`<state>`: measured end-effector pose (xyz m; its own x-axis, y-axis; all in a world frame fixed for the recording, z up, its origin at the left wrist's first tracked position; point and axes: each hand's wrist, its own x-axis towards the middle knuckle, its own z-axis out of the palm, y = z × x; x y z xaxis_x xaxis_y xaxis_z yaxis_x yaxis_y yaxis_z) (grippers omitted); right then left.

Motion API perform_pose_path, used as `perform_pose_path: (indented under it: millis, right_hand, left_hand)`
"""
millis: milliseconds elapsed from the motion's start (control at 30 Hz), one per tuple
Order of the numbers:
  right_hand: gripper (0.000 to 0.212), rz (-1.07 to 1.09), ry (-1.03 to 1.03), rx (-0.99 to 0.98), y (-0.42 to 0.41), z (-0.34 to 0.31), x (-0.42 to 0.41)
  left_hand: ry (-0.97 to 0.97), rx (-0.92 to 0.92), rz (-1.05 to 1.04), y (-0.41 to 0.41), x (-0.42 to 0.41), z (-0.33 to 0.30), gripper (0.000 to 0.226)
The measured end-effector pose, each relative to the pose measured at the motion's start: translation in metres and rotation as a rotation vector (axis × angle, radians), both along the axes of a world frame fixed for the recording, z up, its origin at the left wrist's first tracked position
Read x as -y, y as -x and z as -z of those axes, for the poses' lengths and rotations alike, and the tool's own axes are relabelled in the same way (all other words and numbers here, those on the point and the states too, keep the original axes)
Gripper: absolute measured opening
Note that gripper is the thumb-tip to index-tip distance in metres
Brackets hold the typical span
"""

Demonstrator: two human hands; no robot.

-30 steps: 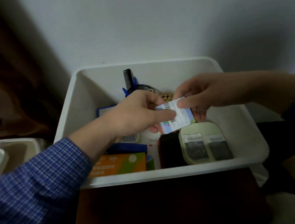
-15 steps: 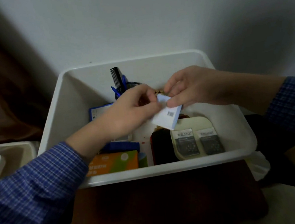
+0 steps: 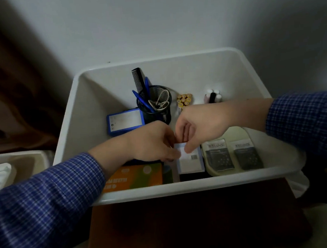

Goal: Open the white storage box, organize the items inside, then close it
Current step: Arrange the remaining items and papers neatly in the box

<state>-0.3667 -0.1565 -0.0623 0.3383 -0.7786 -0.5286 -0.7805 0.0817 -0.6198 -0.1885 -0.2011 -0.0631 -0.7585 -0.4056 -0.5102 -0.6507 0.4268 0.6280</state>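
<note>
Inside the white storage box (image 3: 105,85), left hand (image 3: 150,142) and right hand (image 3: 200,125) both pinch the small packet (image 3: 190,161) just below them.

A plain pale wall (image 3: 170,19) fills the back, dimly lit. A brown curtain (image 3: 9,87) hangs at the left edge. Below, a dark wooden stand (image 3: 186,225) reaches toward the bottom edge.

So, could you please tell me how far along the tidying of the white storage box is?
Done: the white storage box stands open, no lid on it. In hand: both the left hand and the right hand hold a small white packet low between the orange box and the cream tray. Left: letting it go, any further sorting, and closing the box.
</note>
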Motion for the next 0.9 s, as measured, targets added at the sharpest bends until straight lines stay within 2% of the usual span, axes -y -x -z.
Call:
perform_pose_path:
  millis: [133, 300, 533, 600, 733, 900]
  right_hand:
    - [0.016, -0.053, 0.007, -0.043, -0.001, 0.001, -0.003]
    - [0.016, -0.124, -0.049, -0.068, 0.0, -0.002, -0.004]
    - [0.017, -0.14, -0.038, -0.081, 0.005, -0.005, -0.006]
    - [0.021, -0.101, -0.015, -0.062, 0.011, -0.008, -0.004]
    - [0.024, -0.094, -0.01, -0.001, 0.018, -0.018, -0.007]
    - [0.032, -0.047, 0.009, 0.101, 0.002, -0.021, -0.017]
  left_hand:
    - [0.085, 0.03, 0.066, 0.002, -0.004, -0.001, 0.014]
    - [-0.032, 0.057, 0.02, 0.002, -0.004, -0.003, 0.024]
    - [-0.225, 0.112, -0.062, 0.002, -0.003, -0.005, 0.028]
    - [-0.252, 0.112, -0.081, 0.002, -0.004, -0.005, 0.031]
    - [-0.401, 0.033, -0.284, 0.004, -0.005, -0.004, 0.028]
    - [-0.353, 0.013, -0.315, 0.005, -0.003, -0.006, 0.028]
